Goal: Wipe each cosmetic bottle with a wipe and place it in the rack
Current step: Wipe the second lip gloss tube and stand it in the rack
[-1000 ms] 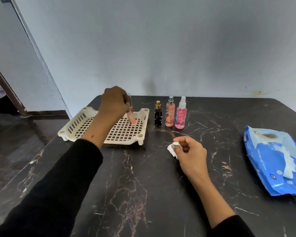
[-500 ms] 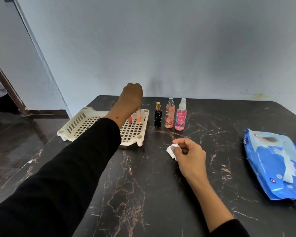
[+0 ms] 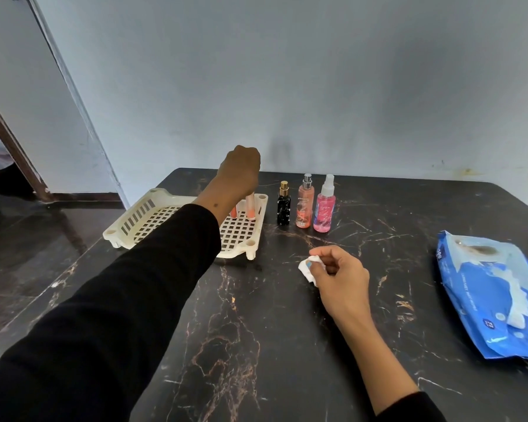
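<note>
Right hand (image 3: 339, 277) at lower centre, fingers curled, thumb and forefinger pinching a small crumpled white wipe (image 3: 307, 268) just above the dark marble table (image 3: 256, 345); wipe mostly hidden behind the fingers, cannot tell if it touches the table. Left hand (image 3: 240, 172) upper centre, seen from the back, fingers curled downward over the far right corner of the cream rack (image 3: 153, 214); fingertips hidden by the hand itself, so cannot tell whether they grip anything. Under that hand two thin orange tubes stand upright in the rack: one tube (image 3: 250, 208) with its top hidden by the hand, a second tube (image 3: 233, 212) mostly covered by the wrist. Black sleeve (image 3: 119, 300) crosses the rack and hides its middle. Right of the rack, apart from it, three bottles stand upright in a row on the table near the far edge: black bottle (image 3: 283, 207) with gold cap, peach spray bottle (image 3: 304, 204), pink spray bottle (image 3: 326, 207); labels too small to read. Right side of frame: blue wipes pack (image 3: 485, 287) lying flat, a white wipe sticking out of it, pack cut off by the right edge. Grey wall (image 3: 287, 86) behind; doorway at upper left, partly cut off.
</note>
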